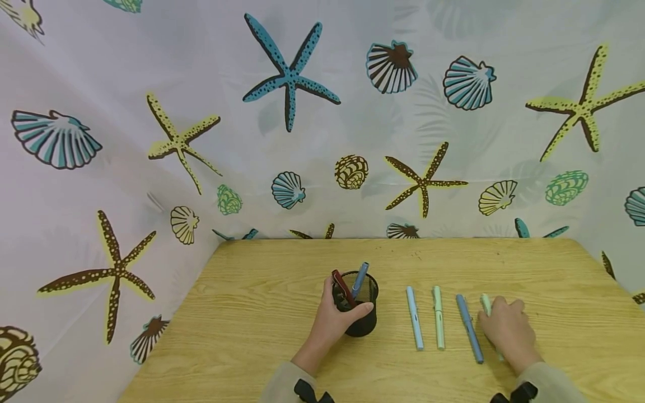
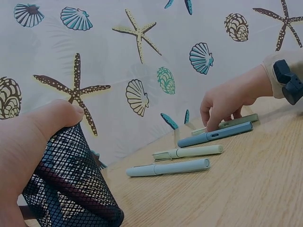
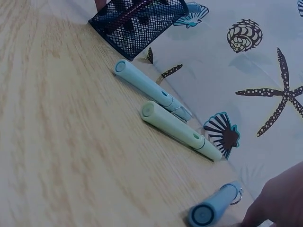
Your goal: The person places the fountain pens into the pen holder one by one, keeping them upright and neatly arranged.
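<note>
My left hand grips a black mesh pen cup from its left side, thumb across the near side by the rim. A dark red pen and a blue pen stand tilted inside the cup. At the right, the fingers of my right hand bend down round a pale green pen at table level, hiding its middle. Just left of that hand lies a darker blue pen. In the left wrist view, my right hand appears at the far end of the pens.
Between the cup and my right hand, a light blue pen and another pale green pen lie side by side. The wooden table meets a cloth backdrop printed with starfish and shells at its back and sides.
</note>
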Available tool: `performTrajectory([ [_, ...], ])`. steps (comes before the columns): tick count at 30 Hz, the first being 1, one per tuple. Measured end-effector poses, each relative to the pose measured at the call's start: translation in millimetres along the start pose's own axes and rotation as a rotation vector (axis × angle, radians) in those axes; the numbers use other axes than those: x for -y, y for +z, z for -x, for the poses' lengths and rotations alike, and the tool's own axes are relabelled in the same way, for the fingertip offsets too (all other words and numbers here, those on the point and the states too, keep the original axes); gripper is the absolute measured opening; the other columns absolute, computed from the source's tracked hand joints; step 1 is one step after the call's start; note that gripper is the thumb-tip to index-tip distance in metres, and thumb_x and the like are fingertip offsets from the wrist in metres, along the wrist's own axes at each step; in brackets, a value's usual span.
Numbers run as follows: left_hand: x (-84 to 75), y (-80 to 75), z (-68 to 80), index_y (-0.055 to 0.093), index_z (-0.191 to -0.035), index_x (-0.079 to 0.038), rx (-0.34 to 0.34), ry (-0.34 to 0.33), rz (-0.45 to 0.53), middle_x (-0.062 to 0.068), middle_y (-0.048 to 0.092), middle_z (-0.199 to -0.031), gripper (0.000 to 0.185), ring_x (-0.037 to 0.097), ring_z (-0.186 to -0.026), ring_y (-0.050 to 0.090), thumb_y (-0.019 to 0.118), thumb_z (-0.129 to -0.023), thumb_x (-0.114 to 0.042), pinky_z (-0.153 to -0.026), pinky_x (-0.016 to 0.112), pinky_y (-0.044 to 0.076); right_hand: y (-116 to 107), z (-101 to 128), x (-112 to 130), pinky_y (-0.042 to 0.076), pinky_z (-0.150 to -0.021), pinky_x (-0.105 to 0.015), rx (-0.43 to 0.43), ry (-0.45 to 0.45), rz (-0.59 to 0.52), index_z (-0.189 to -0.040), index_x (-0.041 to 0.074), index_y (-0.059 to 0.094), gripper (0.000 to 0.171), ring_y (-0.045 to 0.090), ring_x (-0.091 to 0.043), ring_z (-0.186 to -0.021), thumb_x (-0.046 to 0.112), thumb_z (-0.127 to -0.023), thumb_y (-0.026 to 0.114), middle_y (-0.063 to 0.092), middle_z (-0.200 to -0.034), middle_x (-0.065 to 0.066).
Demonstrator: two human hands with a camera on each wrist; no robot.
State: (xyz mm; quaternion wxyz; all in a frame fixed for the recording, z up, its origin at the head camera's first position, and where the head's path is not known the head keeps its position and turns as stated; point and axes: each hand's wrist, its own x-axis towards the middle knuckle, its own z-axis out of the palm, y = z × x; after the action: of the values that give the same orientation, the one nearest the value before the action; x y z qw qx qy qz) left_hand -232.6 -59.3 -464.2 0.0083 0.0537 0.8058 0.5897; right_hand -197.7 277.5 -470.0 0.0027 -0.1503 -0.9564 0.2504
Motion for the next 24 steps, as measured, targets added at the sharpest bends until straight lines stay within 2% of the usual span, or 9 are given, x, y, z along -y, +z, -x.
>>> performTrajectory([
  [7,0.2,0.2,-0.3,0.008,-0.15,-0.017,0.001,0.0,0.003,0.017,0.017,-0.151,0.109,0.039,-0.135,0.018,0.075,-0.072,-0.051,-0.098,0.058,0.029,2.2,-0.2,-1.8,0.038,-0.047,-0.037,-0.034,-0.037,0.004,-0.103,-0.01,0.051,0.027,0.046,-0.03,-0.064,0.011,-0.086,0.048,0.044,-0.083,-0.024],
  [16,-2.2,1.0,-1.3,0.007,-0.15,-0.019,-0.001,0.0,0.01,0.015,0.016,-0.151,0.108,0.037,-0.136,0.017,0.076,-0.072,-0.049,-0.1,0.057,0.028,-1.6,0.5,-2.1,0.039,-0.049,-0.038,-0.053,-0.054,0.017,-0.108,-0.007,0.052,0.028,0.048,-0.032,-0.07,0.009,-0.085,0.05,0.048,-0.088,-0.025],
  [20,-0.8,0.9,-2.2,0.007,-0.15,-0.018,-0.001,0.013,0.01,0.016,0.017,-0.151,0.107,0.038,-0.136,0.018,0.075,-0.073,-0.047,-0.099,0.057,0.029,-3.9,2.1,-1.9,0.038,-0.048,-0.037,-0.077,-0.056,0.002,-0.108,-0.007,0.051,0.027,0.048,-0.031,-0.068,0.008,-0.086,0.049,0.048,-0.088,-0.025],
  [24,0.3,1.0,-0.2,0.007,-0.15,-0.017,-0.006,0.018,0.006,0.017,0.018,-0.15,0.108,0.038,-0.135,0.019,0.075,-0.073,-0.049,-0.099,0.057,0.029,-6.5,5.9,-1.7,0.038,-0.045,-0.035,-0.064,-0.061,-0.014,-0.111,-0.008,0.05,0.029,0.046,-0.027,-0.063,0.008,-0.086,0.048,0.049,-0.089,-0.025],
])
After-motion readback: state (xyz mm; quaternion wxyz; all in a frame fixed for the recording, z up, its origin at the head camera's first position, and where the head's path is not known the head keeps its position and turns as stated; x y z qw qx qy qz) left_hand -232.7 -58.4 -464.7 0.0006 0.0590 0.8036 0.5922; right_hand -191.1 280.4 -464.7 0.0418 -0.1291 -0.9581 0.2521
